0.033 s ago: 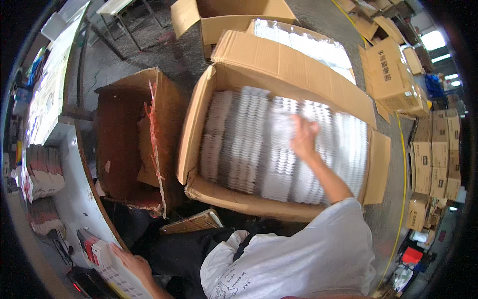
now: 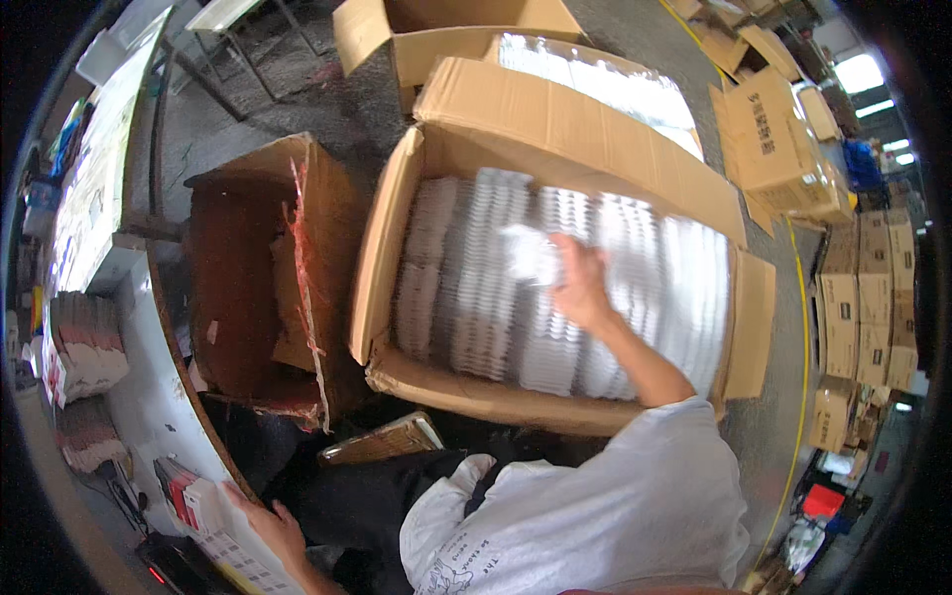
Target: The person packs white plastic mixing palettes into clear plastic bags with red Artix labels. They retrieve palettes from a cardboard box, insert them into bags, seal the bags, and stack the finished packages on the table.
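My right hand (image 2: 580, 278) is over an open cardboard carton (image 2: 476, 402) and grips a clear plastic piece (image 2: 533, 256), blurred by motion, which looks like a thin blister shell. Below it, rows of nested clear and silvery plastic trays (image 2: 491, 278) fill the carton, standing on edge in several stacks. My left hand (image 2: 270, 526) rests at the edge of the white worktable (image 2: 164, 367), fingers stretched out beside a row of small white and red boxes (image 2: 193, 501). Its fingertips are partly hidden by the table edge.
Left of the carton stands a worn, reddish-stained cardboard box (image 2: 238, 288), open. Behind are another open box (image 2: 476, 45) and a carton of wrapped plastic (image 2: 605, 79). Stacked cartons (image 2: 858, 307) line the right side beyond a yellow floor line (image 2: 806, 327). Stacks of printed cards (image 2: 84, 347) lie on the worktable.
My right hand has moved left over the stacks, with the clear plastic piece now showing beside its fingers. My left hand stays at the worktable edge.
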`<state>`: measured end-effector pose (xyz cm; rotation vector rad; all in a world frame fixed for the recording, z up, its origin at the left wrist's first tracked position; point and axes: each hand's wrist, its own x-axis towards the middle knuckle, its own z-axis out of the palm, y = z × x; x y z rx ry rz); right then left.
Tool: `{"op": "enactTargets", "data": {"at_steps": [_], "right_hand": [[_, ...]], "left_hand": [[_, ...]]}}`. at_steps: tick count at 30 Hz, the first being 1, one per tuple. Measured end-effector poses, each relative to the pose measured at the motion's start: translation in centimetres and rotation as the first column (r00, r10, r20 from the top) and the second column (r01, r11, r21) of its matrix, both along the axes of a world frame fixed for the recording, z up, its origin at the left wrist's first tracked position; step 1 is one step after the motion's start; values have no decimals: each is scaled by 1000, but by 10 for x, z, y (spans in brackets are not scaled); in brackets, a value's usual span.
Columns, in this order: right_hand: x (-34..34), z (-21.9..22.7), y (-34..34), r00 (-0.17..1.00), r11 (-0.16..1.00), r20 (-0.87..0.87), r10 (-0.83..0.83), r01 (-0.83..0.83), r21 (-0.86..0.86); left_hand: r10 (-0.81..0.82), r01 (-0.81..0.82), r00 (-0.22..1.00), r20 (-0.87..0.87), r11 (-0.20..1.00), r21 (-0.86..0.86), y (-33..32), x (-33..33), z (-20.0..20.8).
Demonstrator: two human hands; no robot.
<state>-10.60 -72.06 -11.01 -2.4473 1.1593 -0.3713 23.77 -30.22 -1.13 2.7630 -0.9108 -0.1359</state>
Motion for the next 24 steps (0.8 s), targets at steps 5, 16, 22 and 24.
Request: {"op": "enactTargets", "data": {"at_steps": [5, 16, 22, 24], "right_hand": [[131, 78, 116, 342, 143, 918, 201, -937, 318], [123, 135, 239, 288, 44, 925, 246, -957, 287], [73, 86, 177, 590, 688, 501, 633, -726, -14], [27, 47, 138, 925, 936, 246, 290, -327, 129]], "left_hand": [[-515, 54, 533, -671, 812, -581, -51, -40, 56], [-292, -803, -135, -947, 592, -68, 8, -97, -21], [-187, -839, -141, -972, 544, 17, 45, -114, -23], [-162, -847, -134, -978, 530, 28, 58, -115, -25]]}}
